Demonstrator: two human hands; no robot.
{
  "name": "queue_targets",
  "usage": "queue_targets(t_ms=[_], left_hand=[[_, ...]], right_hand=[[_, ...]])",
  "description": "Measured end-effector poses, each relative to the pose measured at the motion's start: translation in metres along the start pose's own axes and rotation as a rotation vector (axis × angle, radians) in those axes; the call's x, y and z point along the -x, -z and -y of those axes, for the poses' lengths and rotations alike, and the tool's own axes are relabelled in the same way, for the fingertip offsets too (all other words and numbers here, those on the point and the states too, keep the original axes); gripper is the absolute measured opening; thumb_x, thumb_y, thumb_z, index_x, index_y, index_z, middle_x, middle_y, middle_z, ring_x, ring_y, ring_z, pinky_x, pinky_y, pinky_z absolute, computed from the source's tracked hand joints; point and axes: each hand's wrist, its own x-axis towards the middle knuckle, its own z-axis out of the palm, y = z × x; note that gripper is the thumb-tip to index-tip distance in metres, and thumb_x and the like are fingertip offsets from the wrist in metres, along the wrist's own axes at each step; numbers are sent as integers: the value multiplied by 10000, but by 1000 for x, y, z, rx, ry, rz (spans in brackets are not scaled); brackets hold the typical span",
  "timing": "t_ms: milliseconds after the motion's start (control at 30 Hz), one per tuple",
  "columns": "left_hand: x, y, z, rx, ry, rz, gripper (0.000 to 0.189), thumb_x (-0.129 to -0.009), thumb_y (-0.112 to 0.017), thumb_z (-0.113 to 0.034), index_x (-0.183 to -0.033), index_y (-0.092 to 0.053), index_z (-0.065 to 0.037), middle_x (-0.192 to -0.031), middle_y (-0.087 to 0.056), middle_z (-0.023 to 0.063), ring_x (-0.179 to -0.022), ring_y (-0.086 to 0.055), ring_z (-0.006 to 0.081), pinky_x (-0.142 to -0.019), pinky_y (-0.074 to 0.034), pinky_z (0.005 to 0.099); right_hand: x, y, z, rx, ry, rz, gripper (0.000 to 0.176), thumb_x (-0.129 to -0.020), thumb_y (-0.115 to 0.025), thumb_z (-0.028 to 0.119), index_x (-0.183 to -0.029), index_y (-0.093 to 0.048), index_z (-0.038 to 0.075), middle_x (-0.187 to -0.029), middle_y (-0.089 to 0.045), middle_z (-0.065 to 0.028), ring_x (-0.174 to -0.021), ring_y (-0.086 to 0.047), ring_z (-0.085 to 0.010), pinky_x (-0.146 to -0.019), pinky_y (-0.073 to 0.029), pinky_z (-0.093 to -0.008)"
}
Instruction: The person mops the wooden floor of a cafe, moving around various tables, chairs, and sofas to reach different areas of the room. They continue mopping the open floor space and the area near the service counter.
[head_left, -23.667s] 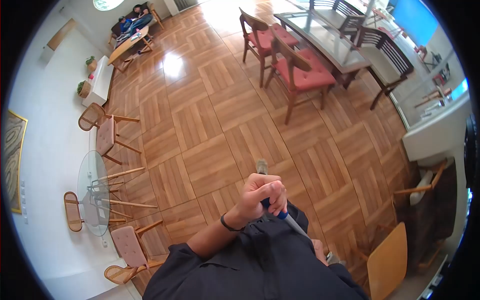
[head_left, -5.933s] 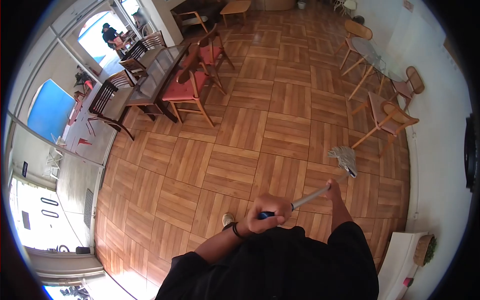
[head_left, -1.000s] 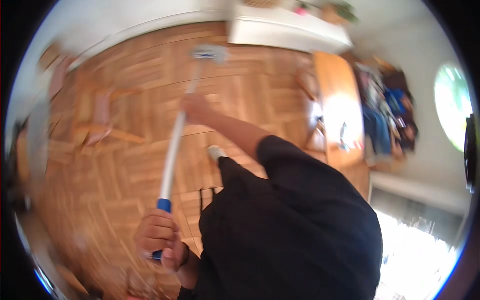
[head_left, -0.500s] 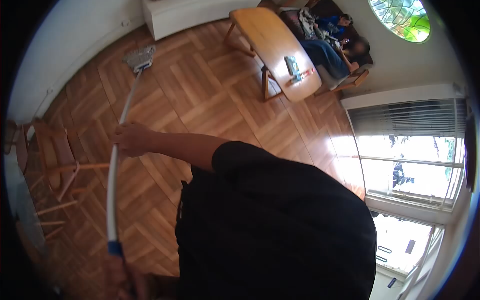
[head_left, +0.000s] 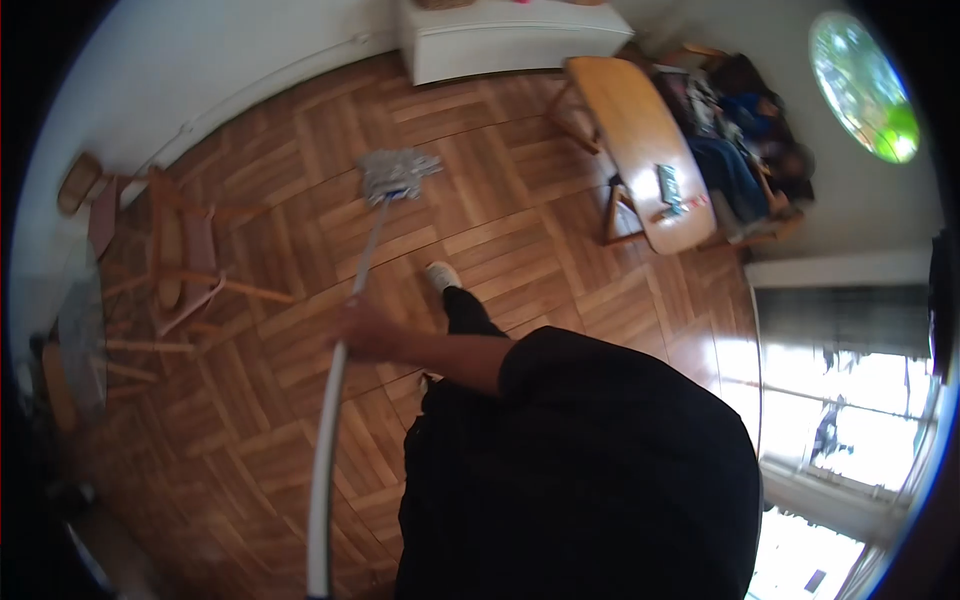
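Note:
My right hand (head_left: 365, 330), slightly blurred, is closed around the middle of a long pale mop handle (head_left: 323, 470). The handle slants from the bottom edge up to the mop head (head_left: 395, 175), whose grey-white strands lie spread on the wooden floor. A blue piece joins the head to the handle. The handle's upper end runs out at the bottom of the view, and my left hand is out of sight there. One of my shoes (head_left: 443, 276) stands on the floor between my right arm and the mop head.
Wooden chairs (head_left: 185, 250) stand at the left. A wooden table (head_left: 640, 130) with small items is at upper right, and a person (head_left: 735, 170) reclines on a seat behind it. A white cabinet (head_left: 510, 45) lines the far wall. Bright windows (head_left: 850, 400) are at right.
The view has swung, shifting the room right and down. The mop head has moved away from the wall side, spreading wider. My shoe has come into view; my left hand has left it.

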Motion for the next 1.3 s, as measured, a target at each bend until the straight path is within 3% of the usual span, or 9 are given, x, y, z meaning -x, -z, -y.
queue_targets(t_ms=[267, 367, 500, 667, 833, 933, 1167, 1267, 1300], left_hand=[[-22, -24, 186, -261, -13, 98, 258, -836, -591, -206, -625, -577, -59, -603, -614, 107, -612, -651, 246, -681, -560, 382], [-55, -29, 273, -356, 383, 19, 230, -798, -634, -142, -629, -512, -44, -613, -560, 89, -591, -591, 245, -718, -524, 420], [-77, -15, 380, -418, 516, 102, 227, -768, -674, -168, -608, -556, -59, -626, -600, 75, -629, -653, 235, -738, -552, 401], [-106, -6, 431, -386, 489, 100, 202, -719, -684, -141, -597, -555, -46, -627, -596, 85, -620, -643, 252, -744, -552, 411], [-110, -7, 381, -425, 562, -47, 219, -729, -694, -155, -585, -567, -49, -621, -598, 90, -615, -644, 261, -703, -550, 404], [-109, -17, 324, -490, 465, -204, 333, -797, -678, -229, -559, -483, -103, -508, -505, 30, -491, -528, 184, -609, -483, 355], [-49, -21, 82, -622, 232, -240, 421, -862, -620, -243, -513, -397, -174, -425, -421, -63, -373, -396, 75, -468, -359, 250], [-26, -16, -59, -421, 305, 11, 456, -953, -514, -334, -523, -420, -214, -491, -507, -70, -418, -464, 49, -437, -385, 257], [-29, -39, -65, -374, 131, -151, 526, -996, -448, -426, -523, -377, -208, -488, -506, -76, -406, -454, 56, -480, -412, 247]], right_hand=[[-103, 39, -230, 17, -86, 40, 58, -810, -682, 241, -774, -643, 218, -854, -599, -8, -909, -607, -243, -834, -456, -421], [-158, 50, -339, 23, -246, 150, 71, -862, -661, 253, -813, -649, 204, -924, -607, -21, -981, -602, -247, -861, -461, -429], [-217, 72, -459, 109, -269, 305, 130, -847, -692, 297, -875, -640, 181, -1052, -601, -35, -1066, -600, -254, -853, -472, -451], [-265, 83, -517, 168, -311, 316, 172, -918, -633, 303, -913, -567, 143, -1065, -585, -75, -970, -629, -316, -790, -516, -449], [-256, 71, -482, 177, -327, 288, 270, -883, -659, 411, -886, -627, 143, -1044, -612, -89, -1030, -632, -296, -816, -528, -448], [-223, 61, -422, 54, -270, 156, 192, -823, -718, 274, -847, -591, 131, -928, -583, -87, -861, -622, -337, -749, -519, -443], [-77, 47, -177, -56, -221, 24, 202, -778, -734, 210, -891, -589, 126, -945, -576, -84, -865, -610, -329, -748, -475, -448], [2, 46, -53, -111, -210, 17, 235, -762, -744, 206, -907, -580, 121, -945, -575, -80, -852, -606, -313, -760, -465, -438], [22, 53, -11, -102, -200, 42, 245, -759, -748, 209, -908, -577, 116, -935, -574, -80, -846, -605, -307, -761, -464, -433]])
